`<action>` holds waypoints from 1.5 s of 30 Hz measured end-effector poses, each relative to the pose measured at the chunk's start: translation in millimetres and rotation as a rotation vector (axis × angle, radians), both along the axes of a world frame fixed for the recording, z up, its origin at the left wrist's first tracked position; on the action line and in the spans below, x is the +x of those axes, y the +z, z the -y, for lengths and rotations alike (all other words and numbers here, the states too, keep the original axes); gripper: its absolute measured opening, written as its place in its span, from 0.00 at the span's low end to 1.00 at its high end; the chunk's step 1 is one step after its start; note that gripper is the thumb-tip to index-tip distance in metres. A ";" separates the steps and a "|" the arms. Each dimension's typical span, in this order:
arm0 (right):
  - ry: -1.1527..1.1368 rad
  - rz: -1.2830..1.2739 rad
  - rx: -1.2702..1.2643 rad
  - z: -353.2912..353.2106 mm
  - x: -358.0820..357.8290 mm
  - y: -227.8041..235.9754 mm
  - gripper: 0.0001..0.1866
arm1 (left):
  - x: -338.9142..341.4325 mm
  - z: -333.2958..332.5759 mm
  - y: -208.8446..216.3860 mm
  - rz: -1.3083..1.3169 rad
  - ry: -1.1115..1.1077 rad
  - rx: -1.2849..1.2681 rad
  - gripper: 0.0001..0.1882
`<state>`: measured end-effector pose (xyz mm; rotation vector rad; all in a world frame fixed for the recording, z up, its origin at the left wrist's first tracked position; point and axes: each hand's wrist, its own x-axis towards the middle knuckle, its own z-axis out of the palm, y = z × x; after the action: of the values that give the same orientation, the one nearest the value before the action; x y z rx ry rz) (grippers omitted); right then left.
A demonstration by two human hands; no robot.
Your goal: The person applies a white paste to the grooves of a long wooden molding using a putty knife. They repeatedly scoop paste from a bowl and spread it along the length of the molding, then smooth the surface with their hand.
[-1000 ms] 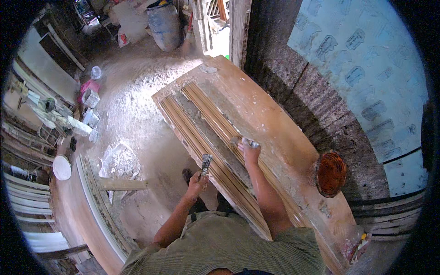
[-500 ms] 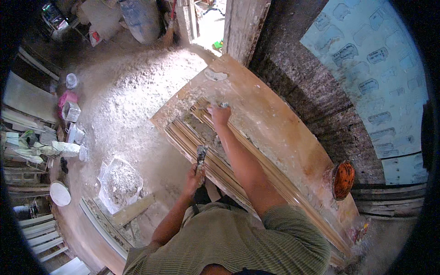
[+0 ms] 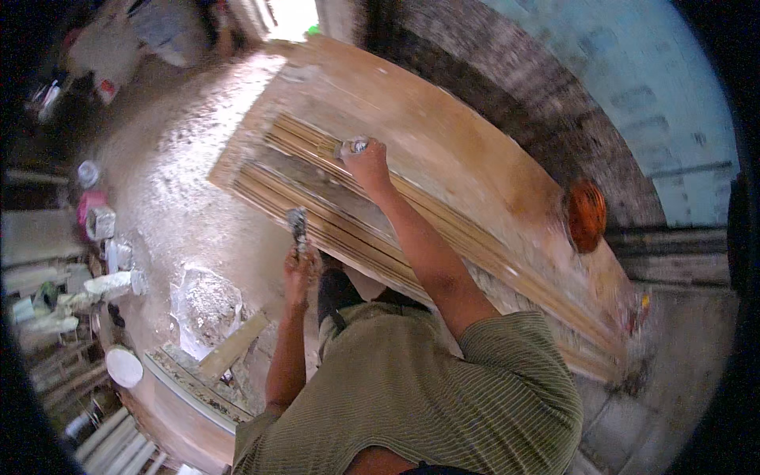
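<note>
**Far moulding (image 3: pixel 305 145) worked by hand on a long bench**

Nearest, a striped olive shirt (image 3: pixel 427 380) is seen from above, with both bare arms stretched forward. In front of the left side, a scraper (image 3: pixel 297 224) is held upright by the left hand (image 3: pixel 298 273); the fingers are wrapped around its handle, and its blade is caked with grey. It is held just short of the near moulding (image 3: pixel 348 244), a long brown ridged strip lying lengthwise along the bench (image 3: pixel 459 142).

Farther off, across a grey, crusted gap, the far moulding lies roughly alongside the near one. At its upper-left part, a pale tool (image 3: pixel 345 148) is clasped in the right hand (image 3: pixel 367 164), fingers closed; its exact kind cannot be made out through the blur.

The step in hand is judged to be the dressing of the far moulding's ridges, with the scraper kept in reserve. For the next move, an even, light stroke along the ridges appears to be called for, with the right-hand grip kept firm and the near moulding left undisturbed.

Toward the bench's right end, an orange bowl (image 3: pixel 587 215) is placed. Farthest away, a bright doorway (image 3: pixel 289 17) is seen beyond the bench's end.
</note>
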<state>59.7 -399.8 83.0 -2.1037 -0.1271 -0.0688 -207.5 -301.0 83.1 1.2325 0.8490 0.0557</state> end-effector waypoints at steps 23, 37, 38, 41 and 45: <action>-0.467 -0.148 -0.820 529.4 -195.4 -44.4 0.20 | -11.5 195.2 -11.8 0.131 -0.261 -0.128 0.07; -0.074 -0.441 0.797 30.9 1.2 -66.4 0.11 | -34.0 50.8 -44.1 0.128 0.155 -0.248 0.13; -0.054 -0.438 0.827 -4.0 15.6 -69.5 0.11 | -35.8 37.2 -45.1 0.127 0.169 -0.253 0.14; 0.054 -0.407 0.817 -103.0 48.1 -66.7 0.12 | -35.2 0.3 -39.2 0.093 0.204 -0.234 0.15; 0.125 -0.481 0.957 -192.0 84.4 -54.5 0.17 | -39.5 -31.6 -33.4 0.124 0.247 -0.255 0.14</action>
<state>144.1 -207.8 28.6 -1.1083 0.0628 0.3814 -247.0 -269.4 49.6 0.8730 0.8677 0.2149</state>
